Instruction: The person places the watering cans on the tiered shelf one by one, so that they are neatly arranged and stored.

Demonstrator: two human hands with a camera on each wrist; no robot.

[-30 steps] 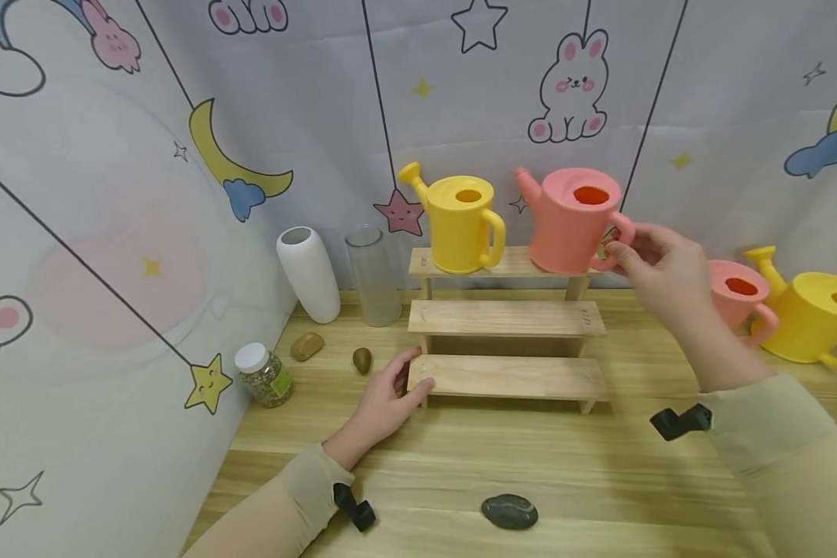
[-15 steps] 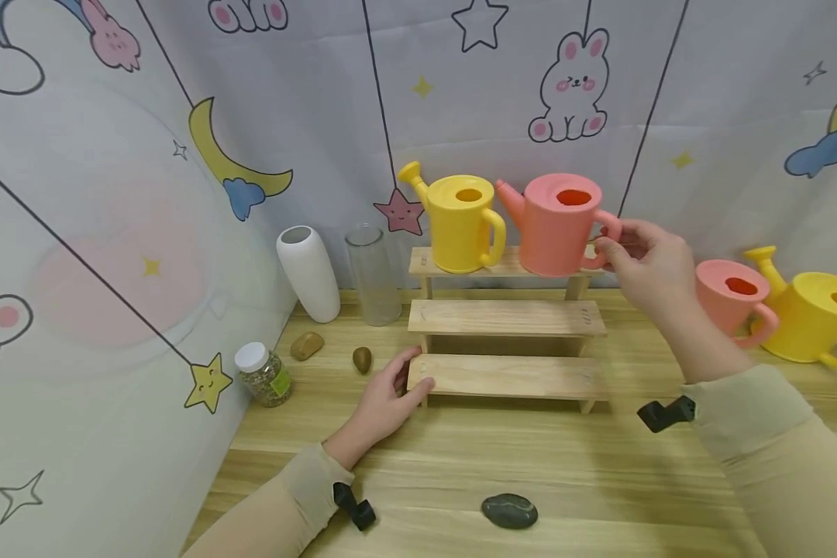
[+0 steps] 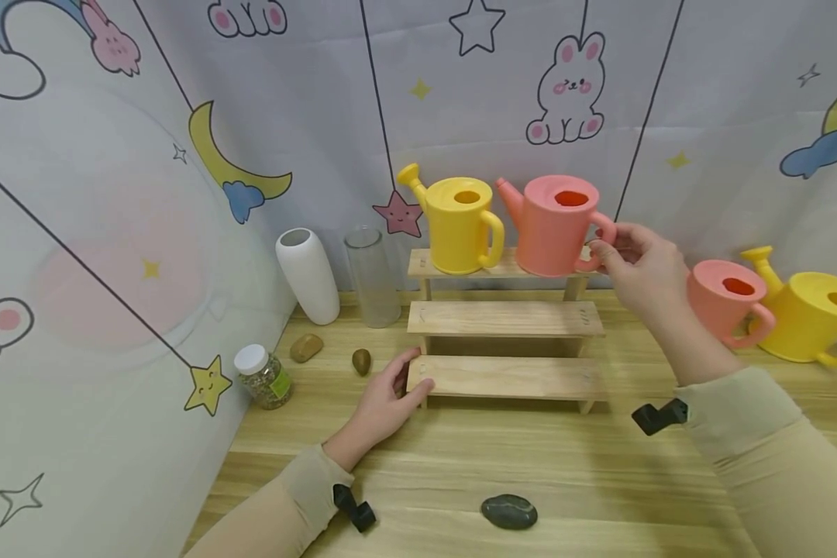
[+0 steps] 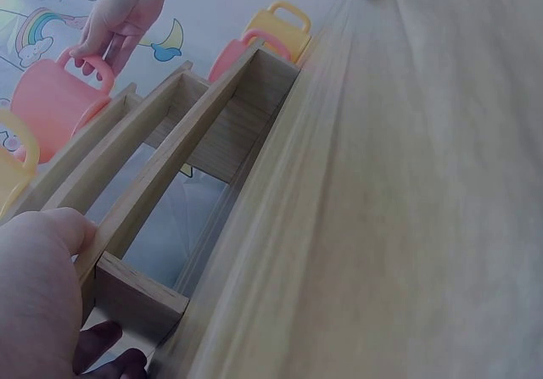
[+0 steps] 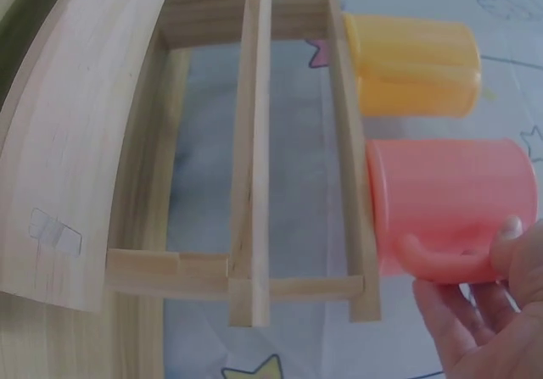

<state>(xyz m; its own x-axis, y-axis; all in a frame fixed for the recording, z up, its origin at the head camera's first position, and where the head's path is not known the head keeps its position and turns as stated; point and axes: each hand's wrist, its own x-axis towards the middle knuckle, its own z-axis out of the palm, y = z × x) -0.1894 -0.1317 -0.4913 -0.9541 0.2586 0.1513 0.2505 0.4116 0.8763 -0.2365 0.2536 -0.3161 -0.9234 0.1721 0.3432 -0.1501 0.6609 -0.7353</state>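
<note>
Near the front of the table [image 3: 418,469], a stone [image 3: 509,512]. Farther back, gripping the left end of the bottom step [image 3: 509,377] with the left hand [image 3: 382,404]. Beyond, at the top step [image 3: 510,268], pinching the handle [image 3: 606,223] of the pink can [image 3: 554,231] with the right hand [image 3: 645,273]. For that can, a shift left since a second ago, nearer the yellow can [image 3: 458,231]; apparently resting, so probably nearly placed.

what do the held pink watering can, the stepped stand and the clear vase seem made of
Pink watering can: probably plastic, smooth and satin, its outside evenly coloured.
Stepped stand: pale wood, seemingly unvarnished, with visible grain.
Clear vase: likely glass, smooth and see-through, though clear plastic is possible.
</note>
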